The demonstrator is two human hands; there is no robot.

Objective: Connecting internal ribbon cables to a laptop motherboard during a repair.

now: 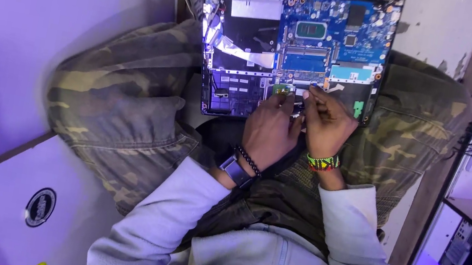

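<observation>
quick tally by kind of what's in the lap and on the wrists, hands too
opened laptop with its board bared: 1
hands on it: 2, left hand and right hand
wrist bands: 3, dark bead bracelet, watch, coloured bead bracelet
total: 6

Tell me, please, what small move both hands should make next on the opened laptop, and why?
Probably steady the small green board with the left hand while the right hand works beside it: both hands' fingertips already meet at the lower edge of the open laptop, balanced on the lap.
</observation>
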